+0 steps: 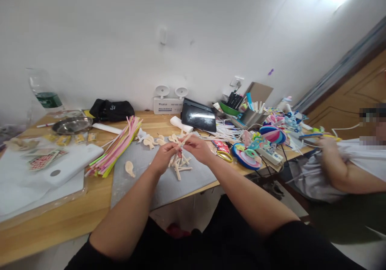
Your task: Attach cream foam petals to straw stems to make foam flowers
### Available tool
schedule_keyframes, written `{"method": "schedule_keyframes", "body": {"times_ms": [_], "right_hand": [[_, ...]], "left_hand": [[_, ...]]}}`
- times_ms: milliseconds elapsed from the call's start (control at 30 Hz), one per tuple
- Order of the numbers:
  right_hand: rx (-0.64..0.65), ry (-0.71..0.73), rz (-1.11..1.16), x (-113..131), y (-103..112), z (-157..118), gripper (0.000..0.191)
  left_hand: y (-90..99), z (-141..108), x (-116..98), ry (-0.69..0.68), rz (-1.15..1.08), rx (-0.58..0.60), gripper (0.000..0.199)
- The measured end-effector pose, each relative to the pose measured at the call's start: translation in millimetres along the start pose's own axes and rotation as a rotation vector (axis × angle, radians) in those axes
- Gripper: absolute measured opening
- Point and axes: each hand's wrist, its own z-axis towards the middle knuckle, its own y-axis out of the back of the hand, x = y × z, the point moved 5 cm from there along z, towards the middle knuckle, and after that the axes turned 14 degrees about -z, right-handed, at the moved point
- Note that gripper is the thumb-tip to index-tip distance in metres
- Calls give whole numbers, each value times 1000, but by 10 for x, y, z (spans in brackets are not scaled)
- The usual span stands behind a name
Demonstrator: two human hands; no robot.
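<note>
Over a grey mat (126,189), my left hand (165,156) and my right hand (199,147) meet, fingertips pinched together. Between them is a cream pipe cleaner (184,137), its middle partly covered by my fingers. Just below lie several short cream pipe-cleaner pieces (178,172), crossing one another in a loose pile. Looped cream shapes (148,142) rest along the mat's back edge, and one single leaf-like loop (129,168) sits apart on its left side.
Pink and yellow pipe cleaners (116,149) lie left of the mat, near a metal dish (72,124). A black tablet-like device (199,115) leans behind. Yellow-handled scissors (224,156) and colourful craft pieces (247,156) crowd the right. Another person (334,165) sits there.
</note>
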Motion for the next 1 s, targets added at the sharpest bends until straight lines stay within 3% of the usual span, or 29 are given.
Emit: {"method": "schedule_keyframes", "body": {"times_ms": [100,200,300,367,433,533,600,700,800,900,1000], "right_hand": [[15,275,-271,202,41,40,16],[62,461,-527,345,97,95,18],[222,584,-722,420,96,147,22],[357,587,-787,412,57,174,23],[437,472,-783,347,1,203,17],[467,27,-565,103,-117,217,10],[474,-285,-331,-86,-224,163,16],[487,-406,-192,-198,-299,132,19],[432,-276,-190,-158,-148,207,14],[270,133,-304,39,97,278,14],[269,517,-455,214,159,221,17]], "left_hand": [[-11,-8,52,30,-139,41,21],[-12,-14,61,50,-156,55,20],[-25,-16,19,32,9,71,21],[-25,-17,-46,-61,295,50,21],[-45,-29,-127,-219,649,28,19],[-106,-63,-164,-419,1022,71,15],[-109,-68,-140,-466,1123,91,17],[-36,-39,-107,-420,1106,7,18],[29,4,-41,-240,844,-24,24],[6,13,28,-61,451,29,26],[-47,-3,43,24,185,66,24]]}}
